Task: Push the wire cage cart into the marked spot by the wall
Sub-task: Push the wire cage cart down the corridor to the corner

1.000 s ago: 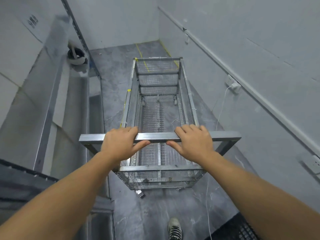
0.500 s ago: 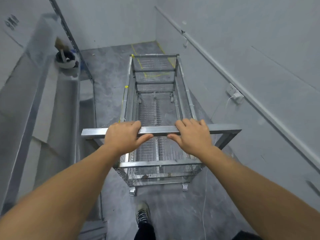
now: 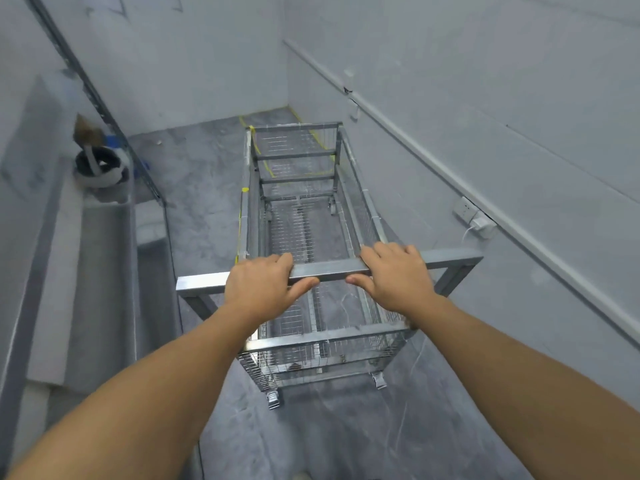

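While both hands [image 3: 329, 282] clamp handle bar [image 3: 325, 270], cart [image 3: 311, 216] long axis points at far wall

Empty steel wire cage cart [image 3: 304, 237] lengthwise beside wall, front over yellow floor tape [image 3: 266, 168].

We can't see our palms: left hand [image 3: 259, 285] and right hand [image 3: 396, 276] cover the handle bar [image 3: 329, 269] there. Far-end tape lines [image 3: 258, 147] past our hands blur behind cart [image 3: 304, 216] mesh.
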Demonstrator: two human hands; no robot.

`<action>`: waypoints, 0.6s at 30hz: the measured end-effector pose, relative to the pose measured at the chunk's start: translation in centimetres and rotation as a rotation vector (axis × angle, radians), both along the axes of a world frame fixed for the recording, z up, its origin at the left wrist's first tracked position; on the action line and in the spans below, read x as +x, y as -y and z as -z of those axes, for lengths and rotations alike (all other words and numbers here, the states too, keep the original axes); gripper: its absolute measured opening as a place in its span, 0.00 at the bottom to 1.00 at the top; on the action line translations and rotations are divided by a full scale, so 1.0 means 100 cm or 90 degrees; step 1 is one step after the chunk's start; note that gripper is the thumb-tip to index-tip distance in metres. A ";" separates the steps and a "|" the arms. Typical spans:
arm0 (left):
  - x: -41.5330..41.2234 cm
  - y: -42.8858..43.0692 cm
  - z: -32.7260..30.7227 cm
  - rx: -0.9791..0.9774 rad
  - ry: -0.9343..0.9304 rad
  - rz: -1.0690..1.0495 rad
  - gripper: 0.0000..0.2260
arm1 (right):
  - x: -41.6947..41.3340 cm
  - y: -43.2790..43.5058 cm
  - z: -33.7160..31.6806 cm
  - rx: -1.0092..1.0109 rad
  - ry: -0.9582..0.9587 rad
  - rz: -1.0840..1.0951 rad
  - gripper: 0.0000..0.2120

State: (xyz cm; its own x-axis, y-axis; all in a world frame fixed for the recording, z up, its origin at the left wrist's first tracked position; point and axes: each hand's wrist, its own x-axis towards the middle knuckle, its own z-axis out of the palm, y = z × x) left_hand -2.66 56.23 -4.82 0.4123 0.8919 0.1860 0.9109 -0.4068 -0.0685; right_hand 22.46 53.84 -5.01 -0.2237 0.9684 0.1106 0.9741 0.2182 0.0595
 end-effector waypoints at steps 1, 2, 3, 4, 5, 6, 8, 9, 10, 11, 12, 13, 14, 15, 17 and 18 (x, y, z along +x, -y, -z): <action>-0.002 -0.012 0.000 0.000 0.000 0.002 0.28 | -0.002 -0.012 0.000 0.000 -0.001 -0.002 0.29; -0.005 -0.025 0.000 0.001 0.000 0.006 0.28 | -0.004 -0.024 0.000 0.002 -0.002 -0.004 0.29; -0.006 -0.037 0.000 0.005 0.001 0.007 0.28 | -0.006 -0.037 0.000 0.007 -0.002 -0.005 0.28; -0.008 -0.051 0.000 0.007 0.003 0.008 0.29 | -0.008 -0.050 0.000 0.012 -0.003 -0.005 0.28; -0.009 -0.064 0.000 0.007 0.005 0.007 0.29 | -0.010 -0.064 0.001 0.017 -0.003 -0.005 0.27; -0.010 -0.078 0.001 0.010 0.007 0.008 0.29 | -0.011 -0.077 0.003 0.023 -0.004 -0.004 0.27; -0.012 -0.108 0.002 0.020 0.011 0.008 0.29 | -0.011 -0.107 0.006 0.037 -0.006 -0.004 0.28; -0.013 -0.122 0.003 0.025 0.013 0.010 0.30 | -0.011 -0.122 0.008 0.048 -0.003 -0.004 0.28; -0.013 -0.137 0.003 0.028 0.014 0.011 0.30 | -0.011 -0.137 0.010 0.057 0.000 -0.003 0.29; -0.014 -0.152 0.003 0.031 0.019 0.011 0.30 | -0.011 -0.152 0.011 0.062 -0.001 -0.004 0.29; -0.014 -0.168 0.003 0.034 0.024 0.012 0.30 | -0.011 -0.167 0.011 0.061 -0.001 -0.007 0.29; -0.014 -0.184 0.004 0.037 0.029 0.011 0.31 | -0.011 -0.183 0.010 0.061 0.000 -0.008 0.28; -0.013 -0.200 0.003 0.038 0.031 0.012 0.31 | -0.010 -0.200 0.010 0.059 0.000 -0.011 0.28; -0.012 -0.216 0.002 0.035 0.035 0.012 0.31 | -0.009 -0.217 0.007 0.049 -0.003 -0.013 0.28; -0.008 -0.251 0.004 0.035 0.042 0.002 0.31 | -0.005 -0.252 0.007 0.036 -0.008 -0.009 0.28; -0.005 -0.268 0.004 0.040 0.036 0.000 0.30 | -0.002 -0.269 0.006 0.040 -0.009 -0.008 0.28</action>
State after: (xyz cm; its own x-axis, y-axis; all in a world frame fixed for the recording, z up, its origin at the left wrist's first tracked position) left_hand -3.20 83.01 -5.19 0.3993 0.8778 0.2648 0.9142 -0.4032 -0.0421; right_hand 22.26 80.77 -5.64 -0.2337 0.9566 0.1743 0.9721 0.2266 0.0600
